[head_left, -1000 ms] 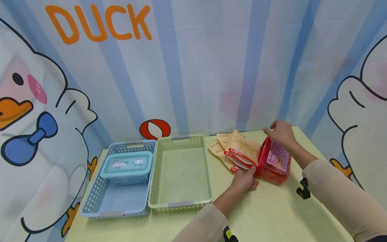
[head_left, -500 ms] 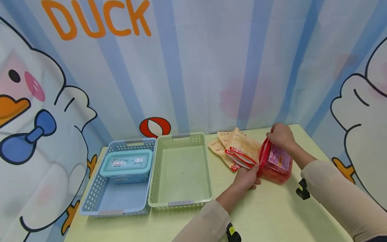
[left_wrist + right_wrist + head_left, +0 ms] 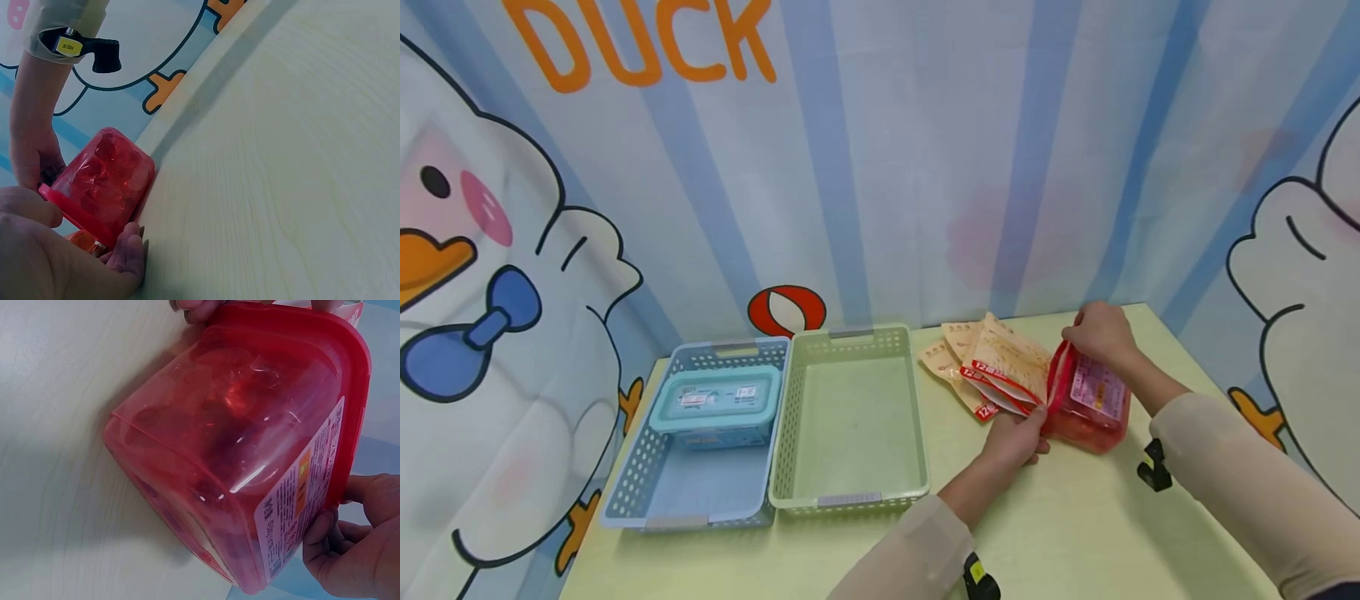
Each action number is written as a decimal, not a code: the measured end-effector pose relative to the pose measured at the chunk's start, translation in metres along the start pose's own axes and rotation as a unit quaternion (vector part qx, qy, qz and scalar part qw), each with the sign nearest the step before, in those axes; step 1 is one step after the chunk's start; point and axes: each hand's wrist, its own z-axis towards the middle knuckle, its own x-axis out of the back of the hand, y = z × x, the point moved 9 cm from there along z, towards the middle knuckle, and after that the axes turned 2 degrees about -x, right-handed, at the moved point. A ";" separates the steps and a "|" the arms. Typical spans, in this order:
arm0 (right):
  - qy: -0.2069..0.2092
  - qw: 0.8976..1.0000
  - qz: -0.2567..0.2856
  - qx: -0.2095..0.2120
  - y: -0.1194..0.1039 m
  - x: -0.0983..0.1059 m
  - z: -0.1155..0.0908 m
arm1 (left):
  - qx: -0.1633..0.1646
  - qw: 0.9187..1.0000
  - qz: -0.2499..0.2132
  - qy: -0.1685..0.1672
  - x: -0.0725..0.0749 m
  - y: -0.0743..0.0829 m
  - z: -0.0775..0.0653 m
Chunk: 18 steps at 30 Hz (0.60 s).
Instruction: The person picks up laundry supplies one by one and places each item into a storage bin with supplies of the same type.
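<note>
A clear red plastic tub point(image 3: 1086, 421) lies tipped on its side at the table's right, its printed label point(image 3: 300, 497) facing up and outward. Its red lid rim point(image 3: 356, 394) faces left, toward the packets. With thumb and fingers my left hand point(image 3: 1009, 442) pinches the near corner of that rim. My right hand point(image 3: 1103, 336) grips the far corner, fingers curled under the edge in the right wrist view. Wrapped pieces seem to show through the tub wall point(image 3: 106, 175). Touching the lid side are several beige packets point(image 3: 1007, 354) with red edges, fanned out.
Left of the packets stands a green basket point(image 3: 850, 500), side by side with a blue basket point(image 3: 658, 522). A light-blue lidded box point(image 3: 718, 400) sits in the blue one. A duck-print curtain point(image 3: 925, 167) hangs behind the pale table point(image 3: 1097, 533).
My right hand's fingers have closed down onto the lid's far corner. The tub has shifted very slightly to the right, while the packets and baskets stay in place.
</note>
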 end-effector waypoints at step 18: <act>-0.003 1.000 0.010 -0.025 0.002 0.009 -0.003 | 0.015 0.999 -0.025 -0.037 -0.008 0.003 -0.001</act>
